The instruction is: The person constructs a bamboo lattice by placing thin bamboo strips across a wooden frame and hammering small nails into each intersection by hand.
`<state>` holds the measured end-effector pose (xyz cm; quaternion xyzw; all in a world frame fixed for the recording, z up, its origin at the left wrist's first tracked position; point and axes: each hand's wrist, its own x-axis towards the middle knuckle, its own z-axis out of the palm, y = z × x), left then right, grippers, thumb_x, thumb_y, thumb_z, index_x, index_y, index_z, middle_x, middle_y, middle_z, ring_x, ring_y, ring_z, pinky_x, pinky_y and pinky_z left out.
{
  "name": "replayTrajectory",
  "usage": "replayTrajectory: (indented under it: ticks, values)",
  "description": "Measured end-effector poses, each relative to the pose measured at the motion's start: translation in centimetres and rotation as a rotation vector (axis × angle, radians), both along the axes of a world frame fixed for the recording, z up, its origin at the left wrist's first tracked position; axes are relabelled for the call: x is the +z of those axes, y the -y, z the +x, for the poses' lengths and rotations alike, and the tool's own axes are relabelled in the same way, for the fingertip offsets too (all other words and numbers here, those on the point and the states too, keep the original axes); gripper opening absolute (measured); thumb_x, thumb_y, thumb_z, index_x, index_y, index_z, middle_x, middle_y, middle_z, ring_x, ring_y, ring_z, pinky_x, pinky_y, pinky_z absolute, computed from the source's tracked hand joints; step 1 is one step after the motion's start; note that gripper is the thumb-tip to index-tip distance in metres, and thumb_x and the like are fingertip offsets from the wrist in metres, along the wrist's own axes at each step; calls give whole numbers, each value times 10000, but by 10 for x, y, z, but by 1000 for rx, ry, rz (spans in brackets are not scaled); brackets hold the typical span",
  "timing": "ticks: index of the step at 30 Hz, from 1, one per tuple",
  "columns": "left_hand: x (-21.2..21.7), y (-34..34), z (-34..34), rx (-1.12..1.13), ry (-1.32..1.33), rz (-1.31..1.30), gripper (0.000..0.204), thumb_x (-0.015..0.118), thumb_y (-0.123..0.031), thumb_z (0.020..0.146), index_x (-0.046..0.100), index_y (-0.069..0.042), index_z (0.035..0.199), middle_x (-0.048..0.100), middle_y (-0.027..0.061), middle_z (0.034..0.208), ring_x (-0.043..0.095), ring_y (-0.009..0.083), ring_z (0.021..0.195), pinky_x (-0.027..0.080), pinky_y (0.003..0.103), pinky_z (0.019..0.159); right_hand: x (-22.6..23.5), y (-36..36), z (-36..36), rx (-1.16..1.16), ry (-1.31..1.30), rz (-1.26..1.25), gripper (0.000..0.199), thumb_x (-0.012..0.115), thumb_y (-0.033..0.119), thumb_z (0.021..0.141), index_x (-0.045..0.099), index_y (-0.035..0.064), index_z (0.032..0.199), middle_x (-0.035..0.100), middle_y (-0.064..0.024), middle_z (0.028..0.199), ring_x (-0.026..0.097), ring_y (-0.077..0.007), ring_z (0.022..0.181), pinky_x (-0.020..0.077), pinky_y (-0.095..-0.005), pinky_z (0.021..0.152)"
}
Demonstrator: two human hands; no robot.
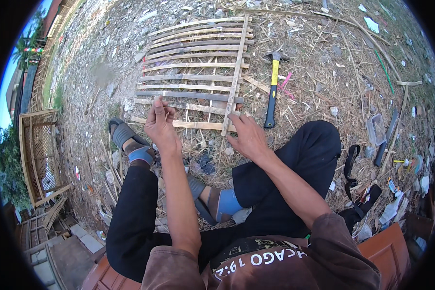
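A panel of bamboo slats lies flat on the littered ground in front of me, its horizontal slats crossed by one long upright strip. My left hand is at the panel's near left corner, fingers pinched together on something too small to make out. My right hand rests palm down on the nearest slat, close to the foot of the upright strip. A hammer with a yellow and black handle lies on the ground just right of the panel.
My legs in black trousers and sandals bracket the near side. A black strap lies at right, near a clear plastic box. Finished bamboo lattice frames stand at left. Bamboo scraps and litter cover the ground.
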<state>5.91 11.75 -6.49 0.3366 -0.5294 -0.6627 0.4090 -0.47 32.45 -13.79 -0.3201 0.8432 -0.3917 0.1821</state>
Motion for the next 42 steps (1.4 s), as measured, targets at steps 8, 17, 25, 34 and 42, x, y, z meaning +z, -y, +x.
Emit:
replayTrajectory:
  ticks: [8, 17, 25, 34, 42]
  values:
    - [26, 1, 39, 50, -83, -18, 268, 709, -249, 961, 714, -28, 1112, 682, 14, 925, 605, 75, 765, 526, 248, 723, -7, 18, -21, 263, -374, 240, 564, 878, 266, 666, 665, 218, 1186, 511, -147, 1210, 540, -364, 1158, 521, -452, 932]
    - [65, 10, 67, 90, -205, -86, 291, 700, -267, 967, 698, -34, 1141, 667, 8, 931, 600, 71, 770, 520, 261, 747, 11, 32, -8, 241, -350, 304, 490, 888, 351, 660, 726, 254, 1112, 533, -128, 1167, 559, -369, 1117, 508, -474, 885]
    - [74, 21, 99, 131, -223, -132, 331, 716, -277, 950, 671, -15, 1146, 645, 7, 935, 579, 80, 801, 518, 251, 771, 32, 55, 88, 144, -236, 156, 443, 864, 314, 673, 733, 195, 1079, 534, -148, 1141, 556, -358, 1023, 449, -469, 851]
    - [51, 20, 123, 113, -175, -94, 352, 713, -278, 952, 653, -7, 1168, 638, 15, 957, 564, 90, 802, 500, 261, 769, 2, 88, 144, -17, -334, 155, 314, 729, 203, 772, 717, 165, 1083, 522, -146, 1134, 531, -326, 975, 385, -432, 827]
    - [0, 1, 57, -37, 71, -116, 252, 741, -190, 939, 737, 26, 1069, 682, 16, 854, 587, 81, 753, 494, 238, 717, 7, 52, 114, 128, -127, 99, 415, 772, 324, 798, 677, 156, 1166, 535, -150, 1061, 649, -349, 938, 508, -460, 783]
